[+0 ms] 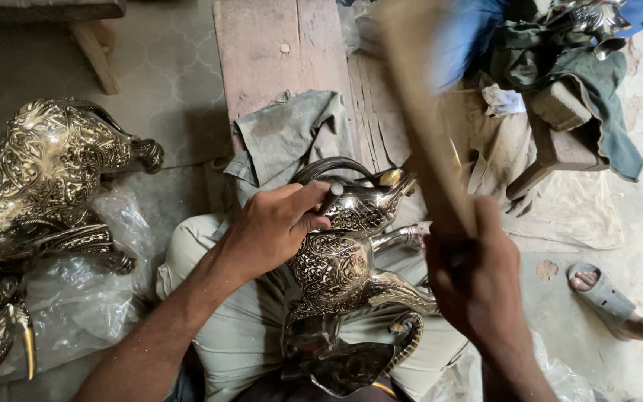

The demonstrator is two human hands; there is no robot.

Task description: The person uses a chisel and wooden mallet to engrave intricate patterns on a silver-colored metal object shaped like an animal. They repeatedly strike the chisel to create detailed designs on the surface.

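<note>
Nearest me, my left hand point(273, 227) clamps the engraved brass elephant figure point(347, 279); beside it, my right hand point(478, 275) grips a blurred wooden stick point(422, 112).

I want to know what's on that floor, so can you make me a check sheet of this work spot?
Surface: patterned grey floor, wooden plank ahead.
Job's things: engraved shiny brass animal figure on the lap; blurred wooden stick.
Clutter: grey cloth, clear plastic sheet, second engraved brass figure.
Grippers: left hand grips the figure; right hand holds the stick raised.
Cables: nothing seen.
Surroundings: another person's sandalled foot, piled clothes.
</note>
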